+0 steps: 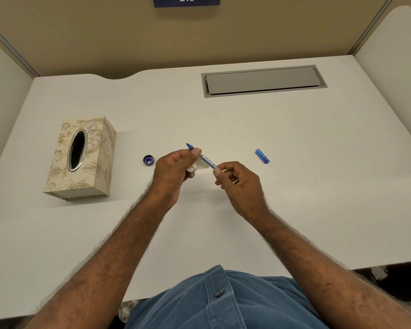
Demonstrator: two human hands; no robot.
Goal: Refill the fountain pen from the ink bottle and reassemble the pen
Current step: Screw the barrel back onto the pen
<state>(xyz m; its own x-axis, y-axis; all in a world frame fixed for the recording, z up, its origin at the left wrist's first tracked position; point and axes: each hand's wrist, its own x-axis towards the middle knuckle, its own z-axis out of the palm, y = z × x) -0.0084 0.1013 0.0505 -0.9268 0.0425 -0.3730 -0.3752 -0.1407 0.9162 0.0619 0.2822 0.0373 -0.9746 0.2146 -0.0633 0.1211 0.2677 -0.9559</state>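
A person's left hand point(173, 172) pinches the slim translucent blue fountain pen point(201, 156) near its nib, thumb and fingers clamped on the section with a crumpled white tissue point(192, 167) tucked beneath them, probably to catch stray ink. The right hand point(237, 180) pinches the pen's rear end between thumb and forefinger, a grip suited to twisting the converter or barrel. The small round ink bottle point(148, 160) stands open just left of the left knuckles, while the blue plastic cap point(262, 156) lies well right of the right fingers, apparently awaiting reassembly.

shirt point(226, 302): blue denim, button placket, one metal button | forearms: bare, hairy, no sleeves visible
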